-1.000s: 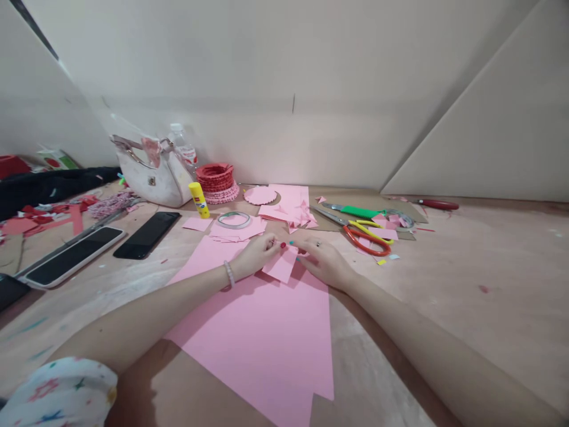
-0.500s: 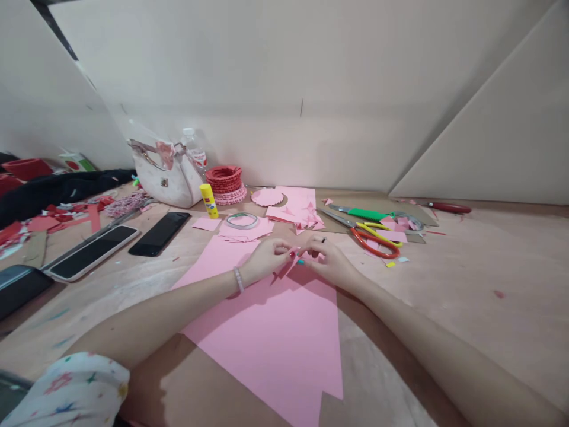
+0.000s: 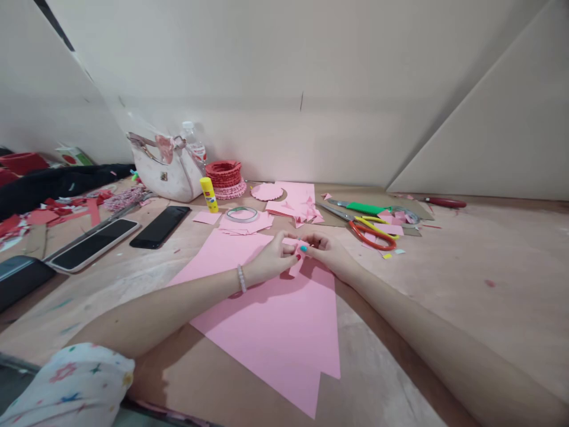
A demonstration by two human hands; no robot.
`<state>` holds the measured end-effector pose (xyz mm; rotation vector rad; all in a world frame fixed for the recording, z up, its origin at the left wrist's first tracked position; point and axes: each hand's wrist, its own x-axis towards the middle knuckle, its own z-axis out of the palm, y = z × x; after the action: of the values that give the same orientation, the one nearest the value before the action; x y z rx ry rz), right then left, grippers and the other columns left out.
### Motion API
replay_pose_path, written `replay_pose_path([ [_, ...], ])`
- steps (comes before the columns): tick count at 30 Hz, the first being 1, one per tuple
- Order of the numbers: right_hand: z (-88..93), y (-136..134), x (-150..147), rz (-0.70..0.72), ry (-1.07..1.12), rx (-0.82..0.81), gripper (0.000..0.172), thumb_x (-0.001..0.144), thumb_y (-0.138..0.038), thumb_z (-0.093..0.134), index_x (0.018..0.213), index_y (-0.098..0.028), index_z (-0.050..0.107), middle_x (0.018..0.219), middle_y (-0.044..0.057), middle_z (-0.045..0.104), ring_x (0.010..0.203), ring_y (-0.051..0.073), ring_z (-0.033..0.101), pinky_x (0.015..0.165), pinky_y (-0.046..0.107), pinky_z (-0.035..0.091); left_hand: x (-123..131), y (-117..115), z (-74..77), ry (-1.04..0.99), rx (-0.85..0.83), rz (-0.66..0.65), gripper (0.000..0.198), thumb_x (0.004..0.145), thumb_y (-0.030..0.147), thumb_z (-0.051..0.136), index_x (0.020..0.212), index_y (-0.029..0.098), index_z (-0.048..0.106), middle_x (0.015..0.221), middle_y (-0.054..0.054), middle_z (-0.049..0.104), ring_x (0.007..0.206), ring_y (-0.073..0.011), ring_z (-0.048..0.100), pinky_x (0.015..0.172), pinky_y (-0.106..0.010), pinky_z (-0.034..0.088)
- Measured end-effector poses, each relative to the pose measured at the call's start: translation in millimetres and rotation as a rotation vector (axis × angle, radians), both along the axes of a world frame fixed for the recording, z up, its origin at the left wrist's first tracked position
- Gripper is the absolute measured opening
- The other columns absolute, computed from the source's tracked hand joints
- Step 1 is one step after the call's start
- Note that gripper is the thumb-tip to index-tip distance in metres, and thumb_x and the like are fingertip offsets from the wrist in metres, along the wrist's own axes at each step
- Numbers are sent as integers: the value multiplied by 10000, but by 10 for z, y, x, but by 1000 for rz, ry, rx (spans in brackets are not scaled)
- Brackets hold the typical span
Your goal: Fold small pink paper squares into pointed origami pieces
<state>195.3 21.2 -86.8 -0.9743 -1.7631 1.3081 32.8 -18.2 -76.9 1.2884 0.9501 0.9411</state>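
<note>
A small piece of pink paper [image 3: 295, 268] is pinched between my two hands, above a large pink sheet [image 3: 271, 320] that lies on the table. My left hand [image 3: 276, 256], with a beaded bracelet at the wrist, grips the piece from the left with thumb and fingers. From the right, my right hand [image 3: 326, 254] presses its thumb on the same piece, its fingers curled behind. Part of the piece is hidden by the fingers.
Beyond my hands lie a tape roll [image 3: 242, 214] on pink papers, a yellow glue stick [image 3: 208, 195], folded pink pieces [image 3: 306, 210] and orange-and-yellow-handled scissors [image 3: 371, 234]. Phones [image 3: 160, 227] lie left, near a white handbag [image 3: 166, 169]. A red-handled tool [image 3: 444, 203] is far right.
Both thumbs have come onto the front of the small paper, which now faces me more. My right thumb has risen and moved slightly right. The camera view has shifted a little.
</note>
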Motion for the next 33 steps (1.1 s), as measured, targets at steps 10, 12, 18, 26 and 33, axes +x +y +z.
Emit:
replay_pose_path([
  [10, 24, -56, -5, -80, 45, -71, 301, 657, -443, 629, 753, -160, 597, 624, -3, 566, 529, 93, 476, 477, 218, 351, -5, 2, 8, 155, 72, -7, 409, 713, 385, 575, 1006, 118, 473, 623, 9, 560, 432, -38, 415, 408, -146, 324],
  [12, 31, -59, -8, -86, 61, -85, 304, 652, -441, 634, 757, -158, 597, 614, -6, 555, 505, 87, 457, 451, 213, 329, 1, -14, 41, 194, 86, -22, 373, 724, 411, 545, 935, 103, 548, 624, -6, 563, 432, -39, 410, 408, -153, 328],
  [18, 52, -71, -25, -137, 28, -55, 275, 652, -423, 637, 712, -157, 602, 582, -16, 540, 478, 72, 419, 431, 209, 301, -7, -35, 57, 271, 96, -12, 403, 738, 477, 487, 859, 124, 637, 674, -30, 596, 559, -79, 493, 473, -164, 412],
  [26, 24, -47, -24, -140, 42, 9, 269, 667, -425, 627, 725, -162, 618, 678, 10, 597, 598, 112, 515, 526, 228, 391, -25, -22, 31, 284, 177, -7, 417, 756, 473, 465, 870, 119, 653, 706, -42, 605, 657, -126, 532, 531, -190, 433],
  [33, 2, -71, -30, -85, 116, -84, 249, 681, -413, 622, 738, -175, 580, 665, -3, 587, 597, 115, 534, 531, 225, 399, -11, -25, 35, 320, 286, 31, 354, 791, 395, 434, 799, 100, 629, 674, -32, 567, 629, -112, 491, 557, -196, 404],
])
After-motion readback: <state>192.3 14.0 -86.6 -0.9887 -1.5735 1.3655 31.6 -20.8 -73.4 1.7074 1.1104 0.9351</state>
